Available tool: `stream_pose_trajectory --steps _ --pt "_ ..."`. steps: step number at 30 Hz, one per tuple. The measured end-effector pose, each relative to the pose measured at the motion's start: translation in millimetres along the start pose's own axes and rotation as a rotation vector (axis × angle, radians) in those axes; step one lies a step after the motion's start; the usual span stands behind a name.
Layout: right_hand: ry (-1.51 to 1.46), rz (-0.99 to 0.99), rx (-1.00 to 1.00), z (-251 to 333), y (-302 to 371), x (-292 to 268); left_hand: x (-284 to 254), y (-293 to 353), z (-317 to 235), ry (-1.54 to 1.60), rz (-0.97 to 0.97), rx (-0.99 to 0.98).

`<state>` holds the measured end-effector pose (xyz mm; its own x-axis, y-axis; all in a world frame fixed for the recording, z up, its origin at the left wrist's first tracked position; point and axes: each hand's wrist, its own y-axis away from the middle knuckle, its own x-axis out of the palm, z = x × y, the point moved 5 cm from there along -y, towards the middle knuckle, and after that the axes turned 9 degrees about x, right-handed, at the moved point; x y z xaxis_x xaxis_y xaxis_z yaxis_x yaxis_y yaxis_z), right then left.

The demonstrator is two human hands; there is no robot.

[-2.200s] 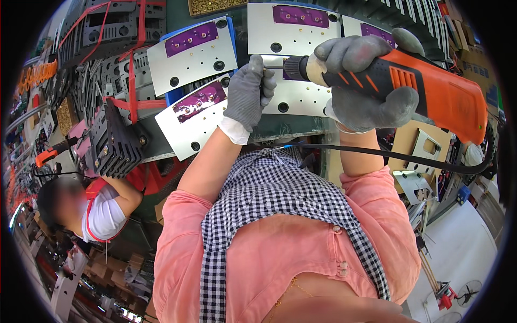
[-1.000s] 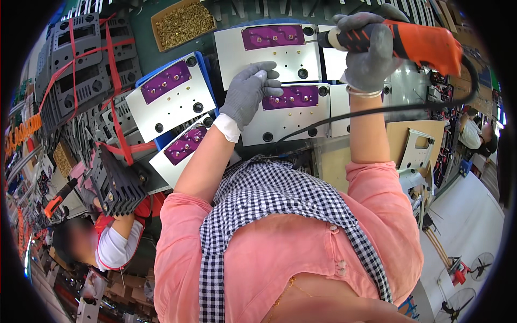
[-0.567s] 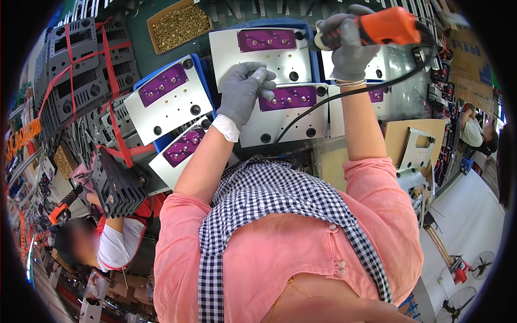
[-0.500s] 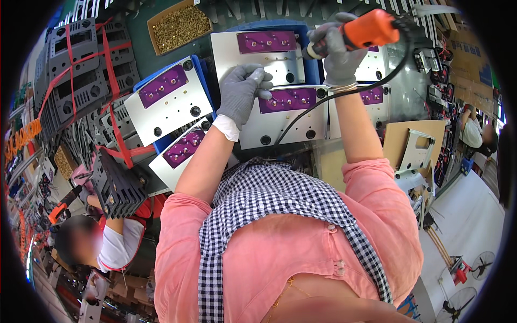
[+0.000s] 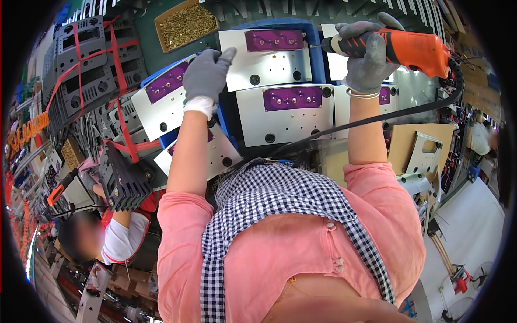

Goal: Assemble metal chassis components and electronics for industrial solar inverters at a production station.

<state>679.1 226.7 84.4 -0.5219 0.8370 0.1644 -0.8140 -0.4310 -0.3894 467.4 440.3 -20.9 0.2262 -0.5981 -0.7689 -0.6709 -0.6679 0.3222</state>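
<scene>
Forearms [image 5: 188,153] extended, right hand [image 5: 370,64] clamped around orange driver [image 5: 410,48], left hand [image 5: 205,78] apart, grip unclear

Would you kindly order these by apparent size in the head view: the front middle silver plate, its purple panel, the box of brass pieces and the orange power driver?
Silver plate
Power driver and box of brass pieces: unsure, as the right hand partly covers the driver
Purple panel
</scene>
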Motion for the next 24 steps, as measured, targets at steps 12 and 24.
stream_pose_trajectory --steps 12,24 --pt "0.144 -0.169 -0.102 55.6 21.5 -10.6 19.4 -28.7 -13.9 0.739 0.32 0.071" --pt "0.098 -0.163 -0.117 57.4 2.1 -11.8 0.2 -26.8 -3.3 0.859 0.311 0.076"
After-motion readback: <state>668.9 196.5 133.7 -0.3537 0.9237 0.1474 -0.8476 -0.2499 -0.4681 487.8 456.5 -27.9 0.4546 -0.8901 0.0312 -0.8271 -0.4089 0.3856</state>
